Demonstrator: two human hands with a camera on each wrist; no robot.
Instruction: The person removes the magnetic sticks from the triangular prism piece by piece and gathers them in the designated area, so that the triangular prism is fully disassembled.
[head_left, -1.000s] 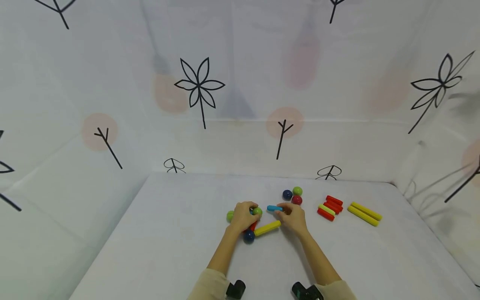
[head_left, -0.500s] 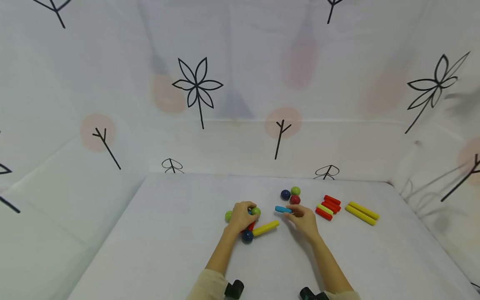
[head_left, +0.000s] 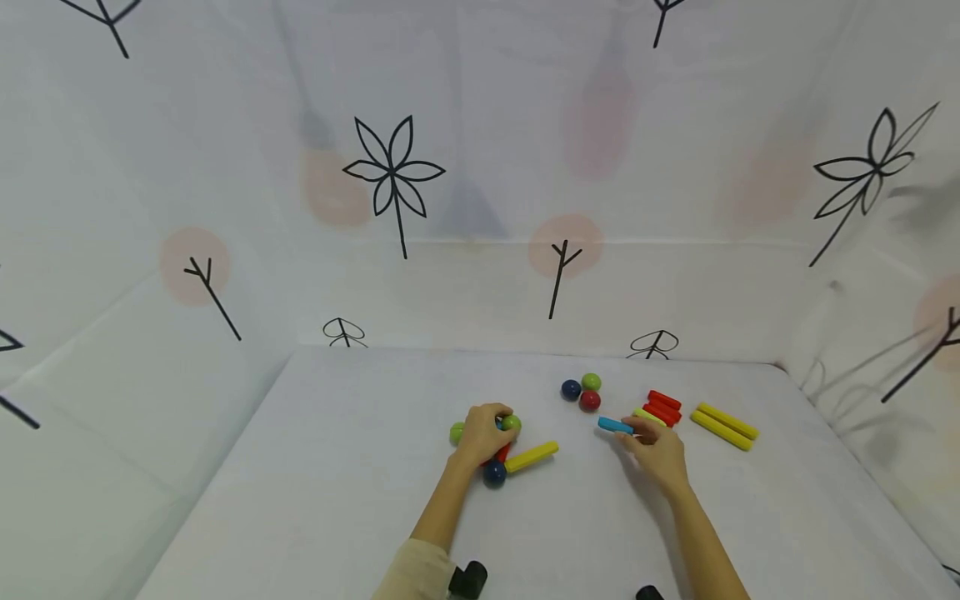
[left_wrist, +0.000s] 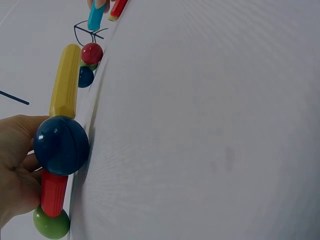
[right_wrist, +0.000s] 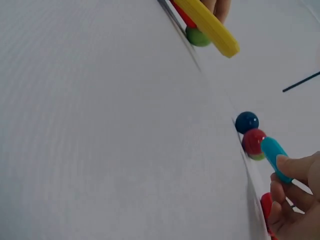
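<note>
My right hand (head_left: pixel 658 450) pinches a short light-blue rod (head_left: pixel 615 425) between thumb and fingers, held up over the table, as the right wrist view also shows. My left hand (head_left: pixel 480 433) grips a group of joined balls and rods, its fingers curled at a green ball (head_left: pixel 511 423). In that group a dark blue ball (left_wrist: pixel 61 145) connects a long yellow rod (left_wrist: pixel 65 80) and a red rod (left_wrist: pixel 53 194). Another green ball (head_left: pixel 457 432) shows left of the hand, which covers the middle of the group.
Behind my hands a loose dark blue ball (head_left: pixel 571 390), green ball (head_left: pixel 591 382) and red ball (head_left: pixel 589 401) sit together. Several short red rods (head_left: pixel 662 413) and a yellow-green one (head_left: pixel 647 415) lie beside my right hand. Further right are two long yellow rods (head_left: pixel 724 427).
My right hand has moved right with the light-blue rod, away from the joined group and towards the short rods. The left hand stays in place on the group.
</note>
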